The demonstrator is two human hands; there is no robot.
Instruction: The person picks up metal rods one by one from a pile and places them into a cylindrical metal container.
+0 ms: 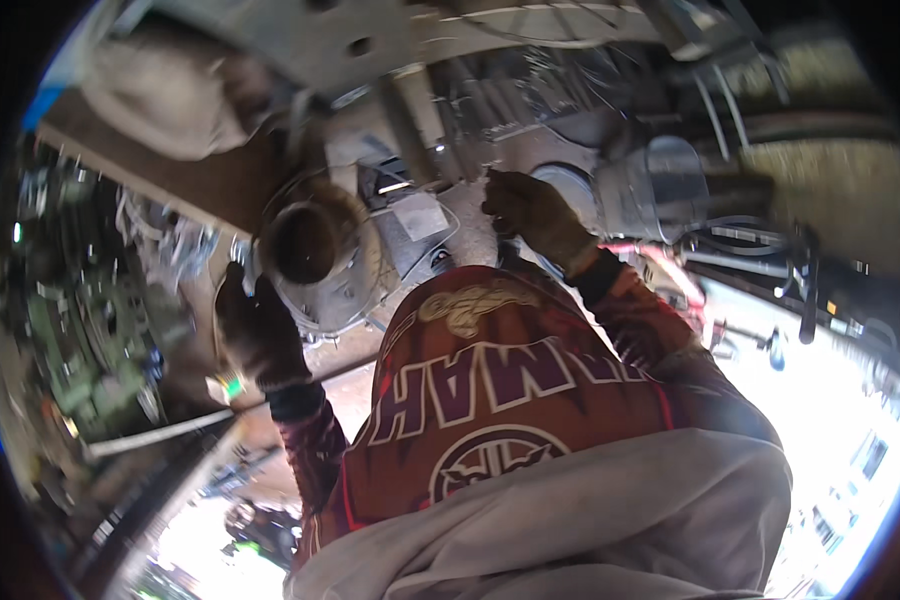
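Note:
My left hand point(257, 330), in a dark work glove, is raised beside a round metal cylinder point(322, 292) with a wide open top. Its visible fingers point upward and look apart, with nothing plain between them; blur hides whether they touch the cylinder. Further right and higher up, my right hand point(542, 218) wears a brownish glove. Those fingers are curled in, and what they may hold at the tips is too small to make out. Between the hands lies a pale square piece point(420, 216) near a thin looping cable point(454, 232).
A tan sack point(160, 95) rests on a brown board point(145, 160) at upper left. Green machinery point(90, 310) stands at far left. Beyond my right hand are a grey bucket point(660, 188) and a round pale container point(568, 185). A metal beam point(355, 40) crosses the top.

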